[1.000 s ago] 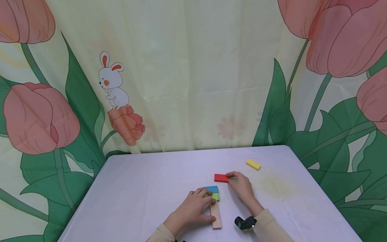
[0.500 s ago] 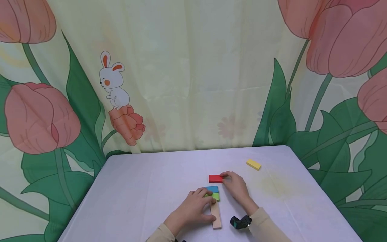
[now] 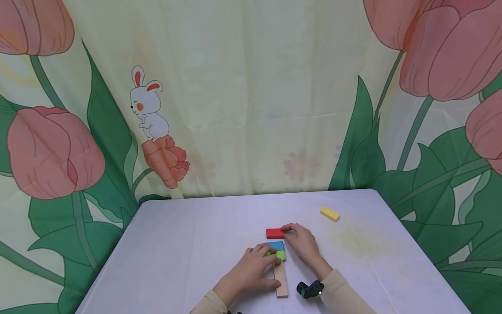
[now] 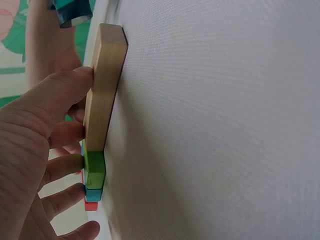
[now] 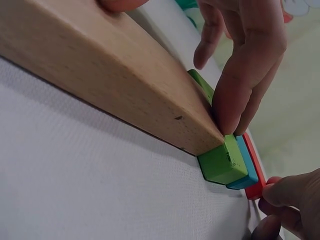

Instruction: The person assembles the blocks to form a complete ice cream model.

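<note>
A long plain wooden block (image 3: 280,275) lies on the table, its far end meeting a green block (image 3: 281,256) set crosswise. Beyond the green is a blue block (image 3: 276,246) alongside it. My left hand (image 3: 252,269) rests over this row with spread fingers; in the left wrist view its thumb (image 4: 75,82) touches the wooden block and the fingertips lie along the row. My right hand (image 3: 305,245) pinches the right end of a red block (image 3: 275,233), just behind the blue one. A thin strip of table shows between red and blue in the head view.
A yellow block (image 3: 330,213) lies apart at the back right of the white-covered table (image 3: 188,253). Behind the table hangs a curtain (image 3: 235,109) printed with tulips and a rabbit. A black wrist-worn device (image 3: 310,289) is on the right arm.
My right hand has slid the red block left and slightly nearer, so it now lies behind the blue block. The left hand and the row under it have stayed put.
</note>
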The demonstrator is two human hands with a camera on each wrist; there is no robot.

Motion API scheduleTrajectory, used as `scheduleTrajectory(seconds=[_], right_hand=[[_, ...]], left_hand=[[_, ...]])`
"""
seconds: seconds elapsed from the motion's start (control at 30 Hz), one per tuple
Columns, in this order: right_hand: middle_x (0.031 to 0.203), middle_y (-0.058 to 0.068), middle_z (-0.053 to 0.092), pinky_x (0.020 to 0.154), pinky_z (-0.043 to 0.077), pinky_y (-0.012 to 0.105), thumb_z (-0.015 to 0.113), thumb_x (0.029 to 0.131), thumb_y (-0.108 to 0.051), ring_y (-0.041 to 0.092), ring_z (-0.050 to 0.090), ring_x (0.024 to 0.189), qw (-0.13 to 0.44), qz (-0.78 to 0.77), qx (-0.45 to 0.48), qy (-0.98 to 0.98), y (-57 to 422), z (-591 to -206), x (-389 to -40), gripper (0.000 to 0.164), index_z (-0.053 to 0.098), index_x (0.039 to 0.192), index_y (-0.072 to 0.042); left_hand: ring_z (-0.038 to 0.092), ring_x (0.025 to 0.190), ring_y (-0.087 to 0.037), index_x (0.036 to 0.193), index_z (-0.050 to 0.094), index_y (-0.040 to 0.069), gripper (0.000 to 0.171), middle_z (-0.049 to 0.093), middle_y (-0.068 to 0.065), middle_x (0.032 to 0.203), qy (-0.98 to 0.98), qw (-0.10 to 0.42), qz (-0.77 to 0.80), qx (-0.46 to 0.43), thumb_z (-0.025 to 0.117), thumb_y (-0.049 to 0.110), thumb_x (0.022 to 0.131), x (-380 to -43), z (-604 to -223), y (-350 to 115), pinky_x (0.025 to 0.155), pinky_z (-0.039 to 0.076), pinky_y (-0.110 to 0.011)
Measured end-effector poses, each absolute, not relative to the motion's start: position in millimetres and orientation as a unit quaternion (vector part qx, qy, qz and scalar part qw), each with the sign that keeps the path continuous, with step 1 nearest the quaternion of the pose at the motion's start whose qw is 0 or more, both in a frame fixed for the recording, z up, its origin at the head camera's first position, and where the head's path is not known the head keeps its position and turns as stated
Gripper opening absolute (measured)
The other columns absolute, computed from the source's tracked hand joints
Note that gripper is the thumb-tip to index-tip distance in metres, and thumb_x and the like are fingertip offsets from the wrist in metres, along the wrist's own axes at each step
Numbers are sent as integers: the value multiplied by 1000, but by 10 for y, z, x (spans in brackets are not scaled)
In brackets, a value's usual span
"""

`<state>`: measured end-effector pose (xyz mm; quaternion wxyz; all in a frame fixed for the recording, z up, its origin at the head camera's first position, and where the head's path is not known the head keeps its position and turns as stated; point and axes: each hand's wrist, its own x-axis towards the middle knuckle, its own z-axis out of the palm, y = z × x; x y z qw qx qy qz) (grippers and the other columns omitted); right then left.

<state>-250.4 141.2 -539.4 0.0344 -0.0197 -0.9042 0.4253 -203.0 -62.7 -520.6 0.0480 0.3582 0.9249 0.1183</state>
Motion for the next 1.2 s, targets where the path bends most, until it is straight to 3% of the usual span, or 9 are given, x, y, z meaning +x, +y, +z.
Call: scheduleTrajectory(seconds=[0.47, 0.53, 0.6, 0.67, 0.77, 1.0, 1.2], right_hand=[[122, 5, 73, 104, 49, 58, 69, 97, -16, 33, 63, 125, 32, 414, -13, -910, 1388, -5404, -2507, 22, 74, 118, -17], [123, 7, 73, 95, 55, 51, 69, 98, -19, 30, 67, 113, 27, 424, -24, -905, 1396, -5415, -2518, 23, 72, 121, -16], [123, 8, 72, 79, 59, 40, 66, 101, -23, 26, 70, 92, 21, 440, -35, -897, 1406, -5429, -2528, 25, 70, 124, -15], [121, 10, 72, 62, 54, 31, 62, 103, -24, 23, 64, 70, 15, 460, -42, -887, 1417, -5436, -2530, 26, 68, 126, -14], [119, 10, 72, 52, 45, 26, 56, 106, -23, 19, 54, 55, 1, 496, -45, -867, 1435, -5444, -2533, 26, 67, 127, -12], [119, 12, 73, 54, 45, 24, 51, 106, -15, 20, 54, 54, -17, 530, -47, -846, 1466, -5447, -2547, 28, 67, 128, -8], [120, 11, 73, 53, 45, 25, 47, 101, -9, 20, 54, 54, -18, 529, -51, -847, 1445, -5445, -2525, 33, 68, 127, -8]], left_hand=[[46, 138, -17, 129, 68, 34, 52, 57, 8, 141, 927, 53, 110, 354, 74, 63, 86, -2053, -5232, -603, 102, 47, -47], [46, 138, -17, 129, 68, 34, 52, 57, 9, 141, 928, 54, 109, 352, 75, 63, 86, -2051, -5229, -598, 102, 47, -46], [46, 137, -17, 128, 68, 34, 52, 57, 8, 141, 928, 56, 108, 351, 75, 63, 85, -2050, -5224, -593, 102, 47, -46], [47, 137, -17, 128, 68, 35, 52, 58, 8, 141, 929, 60, 109, 349, 75, 63, 86, -2052, -5215, -593, 102, 47, -47], [48, 137, -17, 127, 69, 34, 46, 58, 8, 140, 931, 60, 132, 335, 72, 60, 90, -2068, -5197, -603, 104, 46, -48], [56, 134, -22, 135, 65, 19, 39, 63, 1, 141, 926, 17, 281, 253, 66, 38, 100, -2174, -5184, -656, 108, 48, -49], [62, 122, -30, 147, 53, 6, 49, 61, -14, 141, 883, 57, 444, 143, 60, 29, 104, -2248, -5210, -687, 102, 52, -53]])
